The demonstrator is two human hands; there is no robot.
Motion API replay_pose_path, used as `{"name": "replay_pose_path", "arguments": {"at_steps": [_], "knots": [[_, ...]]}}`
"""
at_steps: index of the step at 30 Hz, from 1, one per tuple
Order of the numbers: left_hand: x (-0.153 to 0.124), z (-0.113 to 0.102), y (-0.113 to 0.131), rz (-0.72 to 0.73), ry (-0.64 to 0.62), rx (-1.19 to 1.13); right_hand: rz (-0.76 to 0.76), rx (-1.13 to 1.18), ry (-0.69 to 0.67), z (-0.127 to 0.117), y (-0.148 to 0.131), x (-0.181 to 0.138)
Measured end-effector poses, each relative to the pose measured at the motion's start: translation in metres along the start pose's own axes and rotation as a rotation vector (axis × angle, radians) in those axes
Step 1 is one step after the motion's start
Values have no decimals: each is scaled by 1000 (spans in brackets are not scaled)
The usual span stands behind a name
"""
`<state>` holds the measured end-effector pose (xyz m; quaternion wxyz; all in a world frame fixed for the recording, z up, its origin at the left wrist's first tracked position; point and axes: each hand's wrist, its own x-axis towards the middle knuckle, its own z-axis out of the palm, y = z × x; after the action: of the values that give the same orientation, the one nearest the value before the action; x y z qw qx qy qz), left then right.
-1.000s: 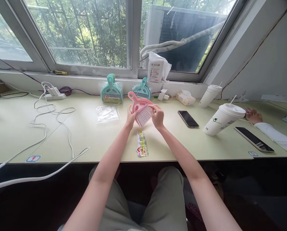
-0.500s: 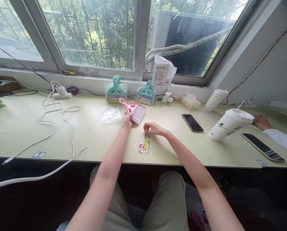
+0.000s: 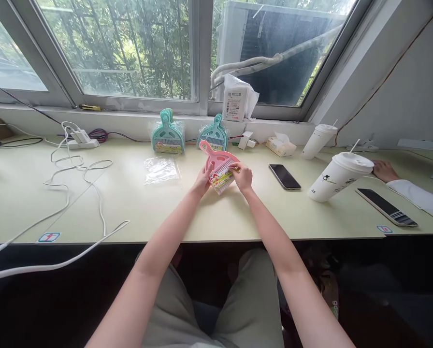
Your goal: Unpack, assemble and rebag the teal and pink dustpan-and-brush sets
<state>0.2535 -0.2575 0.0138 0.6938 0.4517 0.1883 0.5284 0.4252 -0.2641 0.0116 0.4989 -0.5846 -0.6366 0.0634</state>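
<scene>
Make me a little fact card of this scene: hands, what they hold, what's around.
Left hand: holding pink dustpan
Right hand: pinching printed label over the bristles
Behind: plastic-wrapped teal dustpans
Left side: crinkled clear wrapper
Right side: phones, white lidded cups
Far right: another person's hand

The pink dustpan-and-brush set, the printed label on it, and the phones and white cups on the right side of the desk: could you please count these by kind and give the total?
Pink dustpan-and-brush set: 1
Printed label: 1
Phones: 2
White cups: 2
Total: 6
</scene>
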Motion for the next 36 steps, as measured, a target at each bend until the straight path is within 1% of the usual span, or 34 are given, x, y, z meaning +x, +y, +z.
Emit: {"name": "replay_pose_path", "arguments": {"at_steps": [3,6,8,10,11,12,13,16,17,18,20,23,25,27,28,30,32,33,34,35,36], "knots": [[0,-1,0,2,26,51,-25,-68,-3,-1,-9,-1],[1,-7,-2,0,42,78,6,-105,-23,-3,-16,-4],[2,-8,-3,5,64,78,38,-118,52,-3,-20,-7],[2,-6,-3,33,96,68,107,-77,189,-1,-24,-9],[2,-4,-2,55,108,60,158,-9,230,1,-25,-11],[2,-3,0,82,121,49,212,100,219,4,-26,-12],[2,-1,1,110,133,39,262,247,151,8,-27,-13],[2,-1,6,161,152,31,352,747,-161,21,-28,-15],[1,-2,6,165,151,36,373,874,-214,24,-28,-16],[1,-3,6,167,149,44,399,966,-228,27,-27,-16],[2,-6,5,172,149,73,462,1067,-196,29,-26,-16],[5,-7,1,184,147,130,545,1116,-155,26,-22,-14],[8,-8,3,154,162,177,562,1132,-141,24,-20,-12],[12,-13,12,116,253,279,552,1145,-133,21,-18,-11],[12,-18,19,123,335,365,545,1145,-131,21,-17,-10],[9,-34,35,207,562,594,542,1131,-121,20,-16,-11],[1,-56,50,290,808,838,548,1112,-118,21,-15,-12],[-4,-67,56,267,906,942,551,1105,-120,21,-14,-12],[-8,-78,59,216,972,1034,553,1101,-127,22,-14,-13],[-12,-87,60,153,1001,1108,554,1099,-136,22,-14,-14],[-14,-94,59,95,1000,1160,556,1100,-149,22,-14,-14]]}}
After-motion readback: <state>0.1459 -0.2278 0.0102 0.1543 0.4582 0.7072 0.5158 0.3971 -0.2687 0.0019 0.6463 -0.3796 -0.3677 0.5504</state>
